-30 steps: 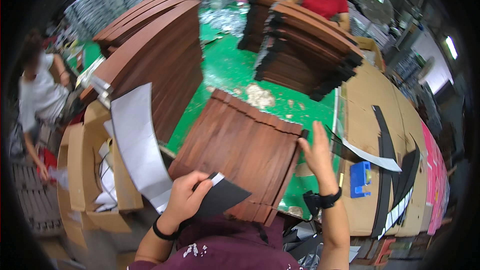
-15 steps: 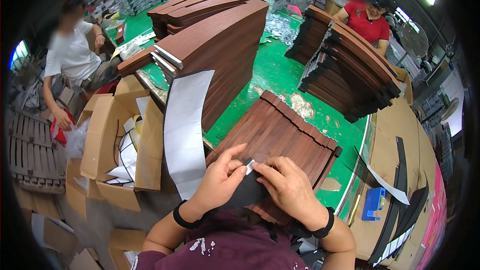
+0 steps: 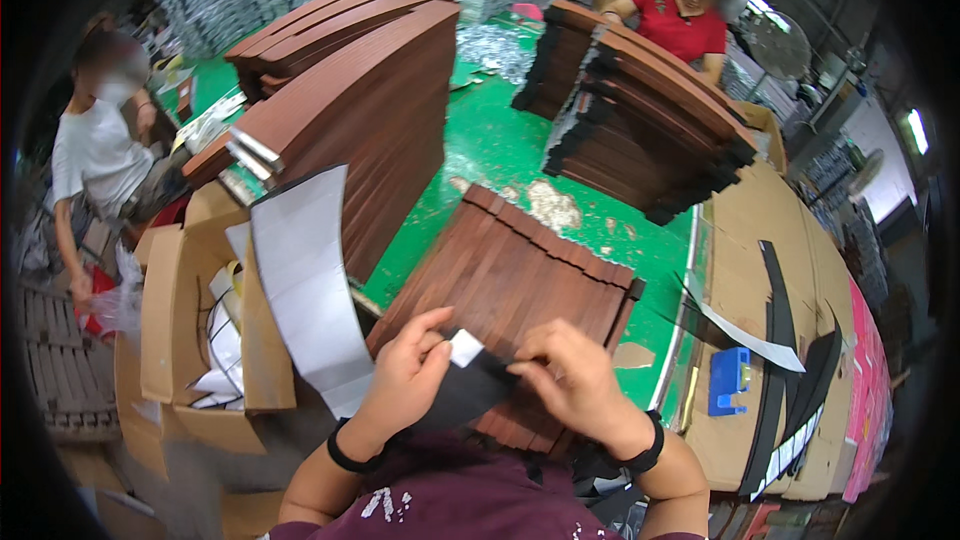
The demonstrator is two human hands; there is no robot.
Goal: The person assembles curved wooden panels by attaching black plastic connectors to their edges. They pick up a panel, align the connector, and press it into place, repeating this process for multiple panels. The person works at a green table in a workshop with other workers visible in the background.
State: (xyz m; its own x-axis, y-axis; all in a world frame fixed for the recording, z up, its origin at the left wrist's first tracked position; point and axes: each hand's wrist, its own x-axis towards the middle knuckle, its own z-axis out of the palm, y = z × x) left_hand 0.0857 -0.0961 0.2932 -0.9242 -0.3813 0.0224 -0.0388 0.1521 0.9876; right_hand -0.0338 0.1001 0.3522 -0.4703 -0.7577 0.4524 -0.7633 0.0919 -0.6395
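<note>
A black flat strip (image 3: 462, 392) is stretched between my hands, with a small white patch (image 3: 464, 348) at its upper end. My left hand (image 3: 408, 377) grips the strip beside the patch, thumb and fingers closed on its edge. With thumb and fingertips together, my right hand (image 3: 575, 377) pinches the strip's right corner. Underneath lies a row of narrow brown wood-look slats (image 3: 470, 265) with dark notched ends. A long curved grey-white sheet (image 3: 305, 280) leans to the left of my left hand.
Tall stacks of curved brown boards (image 3: 370, 130) stand on the green table (image 3: 490, 145), with another stack (image 3: 650, 130) at right. Cardboard boxes (image 3: 270, 360) sit at left. A blue tape dispenser (image 3: 728, 380) and black strips (image 3: 777, 350) lie on cardboard at right. Two people work nearby.
My right hand has moved off the white patch to the strip's right corner. The patch now shows fully. The whole view has shifted, so the surroundings sit further left.
</note>
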